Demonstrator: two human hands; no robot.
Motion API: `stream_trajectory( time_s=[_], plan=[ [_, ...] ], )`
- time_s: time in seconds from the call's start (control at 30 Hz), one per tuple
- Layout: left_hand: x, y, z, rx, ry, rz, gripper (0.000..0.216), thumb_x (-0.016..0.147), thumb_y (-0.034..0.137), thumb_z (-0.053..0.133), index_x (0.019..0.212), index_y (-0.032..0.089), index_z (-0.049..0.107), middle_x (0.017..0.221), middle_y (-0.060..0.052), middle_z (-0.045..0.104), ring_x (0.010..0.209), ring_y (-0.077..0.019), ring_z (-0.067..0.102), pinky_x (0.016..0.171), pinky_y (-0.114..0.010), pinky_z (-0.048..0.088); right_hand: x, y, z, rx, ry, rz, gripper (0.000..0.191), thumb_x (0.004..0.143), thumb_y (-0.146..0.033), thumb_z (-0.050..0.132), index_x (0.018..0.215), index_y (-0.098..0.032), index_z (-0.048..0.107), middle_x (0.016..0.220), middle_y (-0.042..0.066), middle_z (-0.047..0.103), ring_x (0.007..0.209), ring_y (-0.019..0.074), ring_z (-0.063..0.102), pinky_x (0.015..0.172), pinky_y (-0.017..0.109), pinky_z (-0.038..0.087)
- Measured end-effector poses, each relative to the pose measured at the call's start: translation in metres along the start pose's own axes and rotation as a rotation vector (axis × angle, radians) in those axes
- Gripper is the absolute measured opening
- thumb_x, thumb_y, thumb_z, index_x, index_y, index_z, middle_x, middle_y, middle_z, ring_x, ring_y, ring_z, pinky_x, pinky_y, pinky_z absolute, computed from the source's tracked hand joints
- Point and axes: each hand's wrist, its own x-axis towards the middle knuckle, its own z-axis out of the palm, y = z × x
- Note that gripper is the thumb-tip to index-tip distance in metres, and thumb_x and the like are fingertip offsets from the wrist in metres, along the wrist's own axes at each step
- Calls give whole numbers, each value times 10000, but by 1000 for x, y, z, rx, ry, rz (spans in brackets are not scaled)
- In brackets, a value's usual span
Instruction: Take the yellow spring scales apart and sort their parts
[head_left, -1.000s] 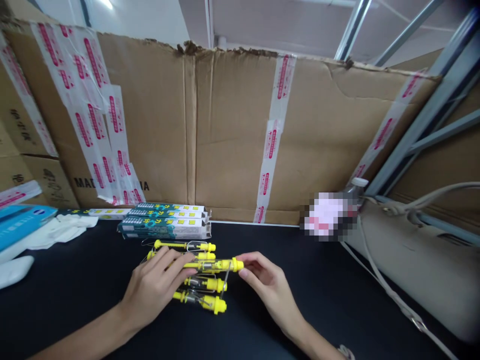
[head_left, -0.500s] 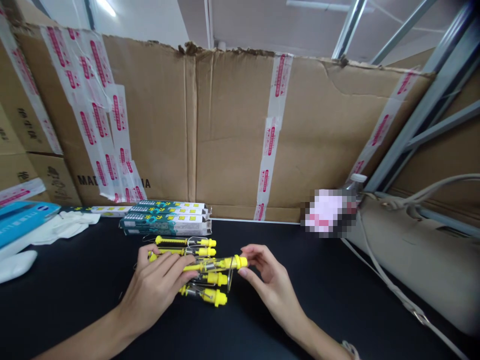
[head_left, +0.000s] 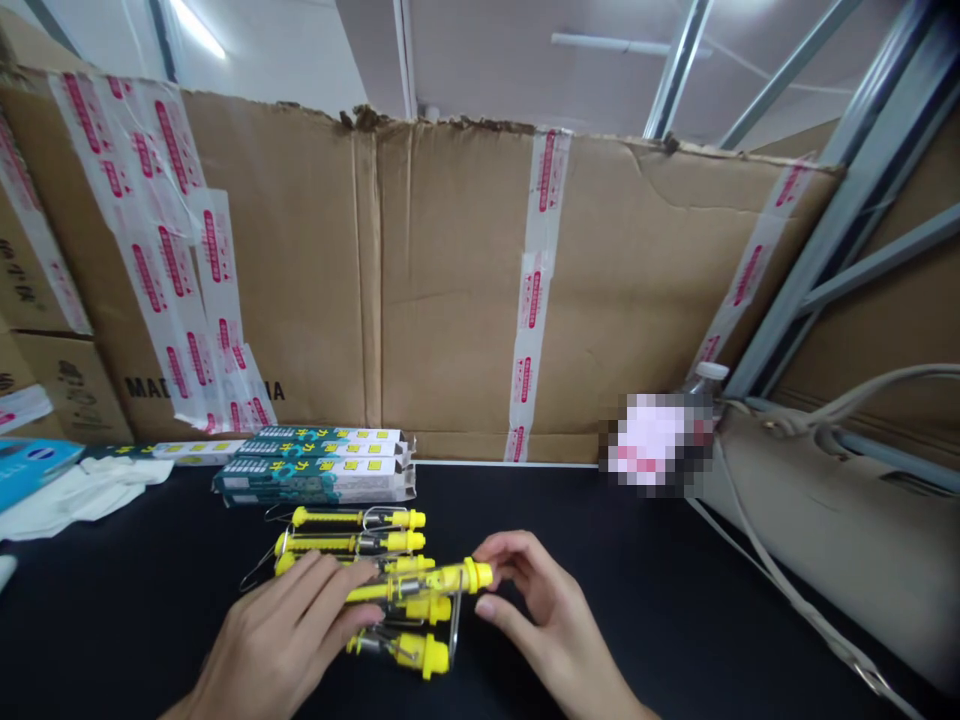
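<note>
Spring scale, clear-barrelled with yellow fittings, crosses above a row of similar ones at a black worktop, its left part grasped in the fingers of a person's left hand. From the other side comes the right hand, thumb and forefinger parted around the yellow end cap; whether they press on it cannot be told from this angle. A metal hook hangs below the cap. The similar scales lie side by side on the worktop, some partly hidden by the left hand, with wire loops at the left ends of the farther ones. Beyond them, green-and-white printed cartons are grouped before a tall cardboard panel bearing strips of red-printed tape. At far left, a crumpled white piece lies beside a blue pack. At right, a bottle with a white cap, partly masked by pixelation, stands near a beige bag
</note>
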Motion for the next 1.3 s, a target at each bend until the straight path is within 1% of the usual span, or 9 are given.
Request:
stream_trajectory(
  time_s=[0.07,0.23,0.43,0.57,0.77,0.9,0.97,1.17,1.3],
  plan=[
    [2,0,-2,41,24,28,305,1070,333,422,985,176,669,792,23,744,674,-127,706,665,-243,518,0,1,0,-11,-51,62,342,858,-490,743,1048,-214,677,945,54,694,818,193,650,772,309,544],
    [7,4,-2,74,26,79,305,1073,322,413,997,176,670,780,29,742,666,-133,694,677,-266,495,-1,6,-1,-28,-94,169,323,958,-493,609,867,-187,657,696,18,679,594,147,612,553,240,481],
    [5,6,0,105,17,16,311,1075,320,402,1011,173,667,771,18,709,659,-145,659,646,-280,465,-1,6,1,-27,6,61,289,867,-435,746,765,-215,588,877,35,687,812,186,639,721,269,506],
    [4,5,-3,70,18,-11,318,1073,337,402,1012,167,664,777,10,698,656,-143,656,643,-273,478,0,-2,4,-28,21,24,315,839,-507,751,795,-218,633,896,53,698,848,216,666,755,299,536],
    [4,5,-4,-7,24,-16,308,1064,359,423,991,178,661,788,13,710,677,-140,670,647,-251,505,-1,-5,0,-140,60,92,323,948,-520,615,895,-207,676,797,29,691,724,179,638,658,264,488],
    [1,5,-3,-12,18,-31,299,1064,351,428,982,181,660,818,9,732,692,-140,690,661,-248,521,-1,-5,1,-193,-28,166,467,981,-536,551,668,-197,625,570,1,647,524,142,567,525,240,408],
    [0,4,-1,-33,16,-45,295,1063,358,432,978,189,659,830,11,741,710,-139,706,675,-245,537,-1,-7,2,-179,-67,187,501,987,-556,523,639,-202,586,563,7,661,502,139,564,507,237,410],
    [-6,3,0,-141,-20,-84,291,1057,398,446,1011,201,656,856,22,760,738,-128,750,688,-215,583,-6,-18,-4,-133,-111,183,411,984,-533,543,760,-198,625,664,20,698,579,148,614,562,242,470],
    [-9,3,-3,-172,-53,-52,313,1066,406,420,1039,214,665,873,45,784,706,-107,765,646,-180,588,-9,-18,-11,-203,-70,53,161,939,-373,668,895,-221,699,827,26,729,746,178,670,686,264,511]
  ],
)
